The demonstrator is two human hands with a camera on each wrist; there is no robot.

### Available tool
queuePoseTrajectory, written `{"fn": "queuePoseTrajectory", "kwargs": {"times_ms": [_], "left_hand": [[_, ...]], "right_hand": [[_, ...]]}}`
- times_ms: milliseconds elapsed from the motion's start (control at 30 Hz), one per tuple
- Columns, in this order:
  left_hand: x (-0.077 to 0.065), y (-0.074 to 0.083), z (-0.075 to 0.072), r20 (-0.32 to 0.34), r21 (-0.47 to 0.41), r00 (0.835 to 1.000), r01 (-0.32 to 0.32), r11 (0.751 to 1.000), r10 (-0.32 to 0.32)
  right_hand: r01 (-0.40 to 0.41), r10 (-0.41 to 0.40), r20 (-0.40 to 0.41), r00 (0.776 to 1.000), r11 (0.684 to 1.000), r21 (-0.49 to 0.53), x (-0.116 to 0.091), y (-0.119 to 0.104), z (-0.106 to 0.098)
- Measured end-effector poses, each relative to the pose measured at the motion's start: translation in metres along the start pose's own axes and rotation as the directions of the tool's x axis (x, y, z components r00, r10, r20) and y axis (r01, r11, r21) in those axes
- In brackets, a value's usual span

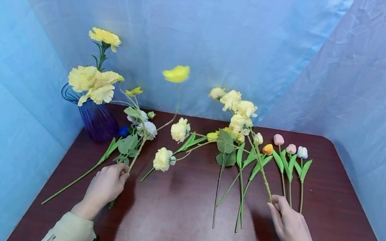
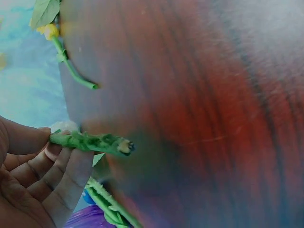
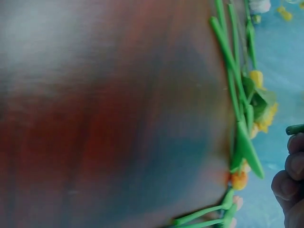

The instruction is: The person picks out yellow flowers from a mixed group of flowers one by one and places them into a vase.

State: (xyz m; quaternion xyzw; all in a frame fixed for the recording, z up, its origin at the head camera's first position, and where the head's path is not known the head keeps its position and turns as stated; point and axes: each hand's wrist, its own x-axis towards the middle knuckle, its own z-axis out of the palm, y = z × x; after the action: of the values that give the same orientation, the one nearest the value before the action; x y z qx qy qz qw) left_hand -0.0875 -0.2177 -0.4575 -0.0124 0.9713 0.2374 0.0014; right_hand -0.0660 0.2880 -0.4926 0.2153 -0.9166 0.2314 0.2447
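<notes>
My left hand (image 1: 107,182) pinches the stem of a branching artificial flower with a bright yellow bloom (image 1: 176,73) at the left of the table. In the left wrist view, the cut end of its green stem (image 2: 95,142) sticks out past the fingers. Over at the right, my right hand (image 1: 290,223) holds a branch of pale yellow roses (image 1: 240,124) by its lower stem, blooms leaning up and left. Only the tip of that stem (image 3: 295,128) and some fingers show in the right wrist view. Both branches are raised above the table.
A blue-purple glass vase (image 1: 96,121) holding big yellow flowers stands at the back left. Beside it lie white roses (image 1: 147,130) and a blue tulip (image 1: 123,131). An orange tulip (image 1: 267,149) and other stems lie centre right; pink tulips (image 1: 278,139) and a white tulip (image 1: 302,152) lie farther right.
</notes>
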Motion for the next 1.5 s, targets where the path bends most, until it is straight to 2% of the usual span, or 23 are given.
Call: {"fn": "queuePoseTrajectory", "kwargs": {"times_ms": [133,267,400,500,567,633,800,967,1100,1167,1400,1500], "left_hand": [[0.002,0.004,-0.007,-0.035,0.004,0.999,-0.030,1.000,0.030],[0.005,0.009,-0.014,-0.086,0.040,0.990,-0.112,0.993,0.115],[0.011,0.018,-0.027,-0.103,0.126,0.975,-0.181,0.975,0.194],[0.018,0.026,-0.042,-0.094,0.228,0.963,-0.227,0.947,0.253],[0.023,0.031,-0.053,-0.098,0.296,0.946,-0.268,0.917,0.308],[0.028,0.035,-0.064,-0.115,0.356,0.920,-0.314,0.880,0.374],[0.038,0.039,-0.091,-0.177,0.462,0.826,-0.411,0.786,0.535],[0.047,0.041,-0.117,-0.208,0.520,0.760,-0.447,0.728,0.616],[0.056,0.045,-0.136,-0.228,0.558,0.711,-0.464,0.688,0.665],[0.061,0.046,-0.144,-0.230,0.573,0.696,-0.468,0.673,0.680],[0.079,0.040,-0.171,-0.220,0.591,0.671,-0.486,0.644,0.708],[0.085,0.033,-0.179,-0.203,0.585,0.681,-0.492,0.645,0.703]], "right_hand": [[0.020,-0.021,0.062,0.998,1.000,0.025,-0.009,0.002,0.007],[0.005,-0.005,0.143,0.990,1.000,0.003,-0.010,0.000,0.015],[-0.010,0.016,0.203,0.979,1.000,-0.030,-0.008,-0.002,0.023],[-0.002,0.014,0.231,0.973,0.999,-0.050,-0.006,-0.002,0.028],[0.004,0.012,0.244,0.970,0.998,-0.066,-0.006,-0.003,0.032],[0.001,0.021,0.264,0.964,0.996,-0.084,-0.005,-0.004,0.034],[-0.043,0.085,0.335,0.938,0.990,-0.131,-0.003,-0.008,0.036],[-0.066,0.118,0.374,0.920,0.986,-0.151,0.001,-0.010,0.036],[-0.061,0.116,0.379,0.918,0.986,-0.154,0.003,-0.011,0.037],[-0.060,0.116,0.379,0.918,0.986,-0.156,0.003,-0.010,0.037],[-0.055,0.115,0.384,0.916,0.985,-0.165,0.002,-0.010,0.041],[-0.057,0.118,0.390,0.913,0.985,-0.165,0.002,-0.010,0.042]]}}
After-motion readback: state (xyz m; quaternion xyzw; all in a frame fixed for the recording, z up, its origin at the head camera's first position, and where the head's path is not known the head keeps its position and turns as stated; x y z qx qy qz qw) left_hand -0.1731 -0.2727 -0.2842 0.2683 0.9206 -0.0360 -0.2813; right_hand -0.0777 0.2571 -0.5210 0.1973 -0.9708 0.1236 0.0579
